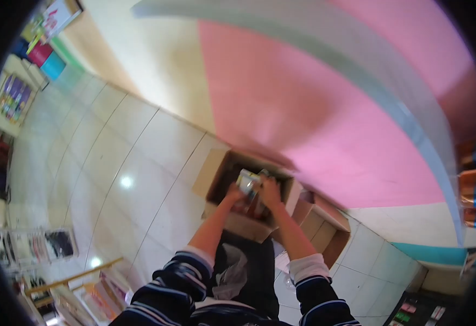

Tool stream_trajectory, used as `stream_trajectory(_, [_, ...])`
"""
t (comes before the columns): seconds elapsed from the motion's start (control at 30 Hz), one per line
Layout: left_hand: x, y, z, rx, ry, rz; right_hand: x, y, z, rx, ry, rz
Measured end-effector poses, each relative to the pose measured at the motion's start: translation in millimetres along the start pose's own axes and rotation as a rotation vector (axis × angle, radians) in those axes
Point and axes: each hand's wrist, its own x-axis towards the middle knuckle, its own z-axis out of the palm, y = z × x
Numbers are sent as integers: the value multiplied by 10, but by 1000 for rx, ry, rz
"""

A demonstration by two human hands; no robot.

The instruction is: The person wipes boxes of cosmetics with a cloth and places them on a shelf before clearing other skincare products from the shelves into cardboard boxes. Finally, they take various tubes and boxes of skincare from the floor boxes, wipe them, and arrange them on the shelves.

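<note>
An open cardboard box (257, 229) stands on the floor against the wall, flaps folded outward, with several items in its shadowed inside. Both of my hands reach into it. My left hand (233, 193) is closed at the lower left side of a small white and yellow box (247, 181). On the other side of that small box, my right hand (269, 191) has its fingers curled at the edge. Reddish-brown items lie beneath the hands, blurred and partly covered by them.
A second open cardboard box (320, 237) sits just right of the first. Above both rises a pink wall (303, 108) with a curved pale ledge (357, 73) jutting out. White floor tiles (124, 152) stretch left. Racks of goods (58, 244) stand at lower left.
</note>
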Motion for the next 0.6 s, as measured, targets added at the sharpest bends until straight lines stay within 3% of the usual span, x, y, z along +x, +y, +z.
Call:
stream_trajectory(0.1, [-272,283,-162,282,-32,85,-86,-104,-218,46,34,-6])
stream_trajectory(0.17, [-400,293,-199,225,80,211,-244,-275,-653,237,118,-52])
stream_trajectory(0.2, [-387,185,-191,162,144,487,-349,-360,-862,334,186,-103])
stream_trajectory(0.27, [-792,525,-325,155,401,580,-601,-511,-1342,316,364,-212])
stream_trajectory(0.33, [-1353,1039,-510,83,538,736,-966,-665,-1856,305,502,-155])
stream_trajectory(0.37, [-1650,1309,-619,83,534,769,-1153,-713,-2133,237,634,-215])
stream_trajectory(0.43, [-2254,1899,-844,-335,267,990,-1617,-792,-2723,126,820,-257])
stream_trajectory(0.47, [-2569,2159,-953,-268,344,1173,-1755,-907,-2997,252,1024,-224])
stream_trajectory(0.53, [-3110,2652,-1109,-226,440,1464,-1901,-803,-3576,110,1453,-471])
stream_trajectory(0.6, [-3389,3135,-1112,-262,465,1627,-2017,-1025,-4230,138,1540,-454])
